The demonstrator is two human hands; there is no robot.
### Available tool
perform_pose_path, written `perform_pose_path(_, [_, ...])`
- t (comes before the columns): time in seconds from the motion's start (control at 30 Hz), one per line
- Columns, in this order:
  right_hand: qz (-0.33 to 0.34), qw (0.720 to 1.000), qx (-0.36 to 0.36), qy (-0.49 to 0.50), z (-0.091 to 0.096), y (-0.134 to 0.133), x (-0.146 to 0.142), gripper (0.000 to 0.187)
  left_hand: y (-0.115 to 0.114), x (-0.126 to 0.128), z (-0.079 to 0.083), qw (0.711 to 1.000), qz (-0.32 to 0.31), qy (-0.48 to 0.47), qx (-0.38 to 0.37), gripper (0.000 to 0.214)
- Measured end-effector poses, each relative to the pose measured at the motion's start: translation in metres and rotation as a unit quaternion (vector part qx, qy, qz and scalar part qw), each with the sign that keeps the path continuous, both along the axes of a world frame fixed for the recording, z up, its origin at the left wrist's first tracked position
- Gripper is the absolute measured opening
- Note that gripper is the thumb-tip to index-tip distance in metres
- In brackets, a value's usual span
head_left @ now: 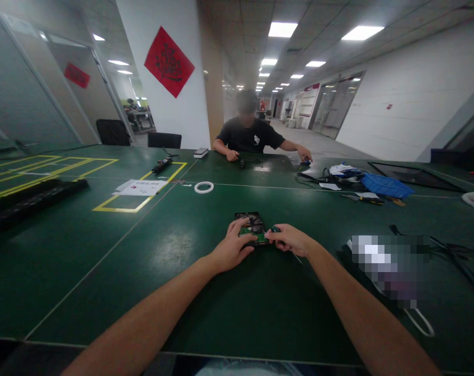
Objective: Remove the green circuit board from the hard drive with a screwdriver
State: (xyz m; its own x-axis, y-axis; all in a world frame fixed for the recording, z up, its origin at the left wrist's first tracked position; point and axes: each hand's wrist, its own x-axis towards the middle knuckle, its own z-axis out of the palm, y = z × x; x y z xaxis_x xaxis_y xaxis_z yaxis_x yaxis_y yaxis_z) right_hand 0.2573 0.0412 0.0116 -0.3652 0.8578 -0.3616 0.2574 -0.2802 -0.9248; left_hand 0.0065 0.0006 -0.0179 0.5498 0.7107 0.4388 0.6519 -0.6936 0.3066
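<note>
A hard drive (256,228) with a green circuit board lies on the green table in front of me. My left hand (237,243) grips it from the left, fingers reaching over the board and thumb near the close edge. At its right side, my right hand (287,238) is closed on a slim tool (297,258). A dark green end shows above the fingers and a thin pale shaft sticks out below them, toward me. The palm hides the middle of this tool, and its exact kind is unclear.
Across the table (174,303) sits a person (254,133) with a dark object at one hand. A tape roll (197,189) and paper sheets (138,187) lie left. Right are a blue basket (388,185), pliers (364,198), cables (452,256) and a blurred pale item (385,266).
</note>
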Motion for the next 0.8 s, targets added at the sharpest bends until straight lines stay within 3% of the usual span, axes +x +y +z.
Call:
perform_pose_path(0.13, [-0.090,0.991,0.061,0.083,0.020,-0.004,0.016,0.037,0.002,0.003,-0.001,1.000,0.001,0.002,-0.001,0.034])
perform_pose_path(0.23, [-0.162,0.961,0.137,0.179,0.037,-0.003,0.018,0.039,0.003,0.001,-0.002,1.000,-0.010,0.005,0.000,0.038])
perform_pose_path(0.37, [-0.175,0.933,0.233,0.211,0.038,-0.002,0.002,0.031,0.003,0.001,-0.004,1.000,-0.026,0.005,0.010,0.039])
perform_pose_path(0.5, [-0.163,0.944,0.232,0.171,0.024,-0.003,-0.016,0.033,0.002,0.001,-0.003,1.000,-0.028,0.004,0.013,0.040])
perform_pose_path(0.6, [-0.168,0.945,0.234,0.152,0.025,-0.007,-0.020,0.037,0.001,0.000,-0.001,0.999,-0.028,0.008,0.012,0.042])
perform_pose_path(0.8, [-0.155,0.927,0.217,0.263,0.041,-0.021,-0.029,0.039,-0.001,-0.002,0.001,0.999,-0.032,0.015,0.011,0.042])
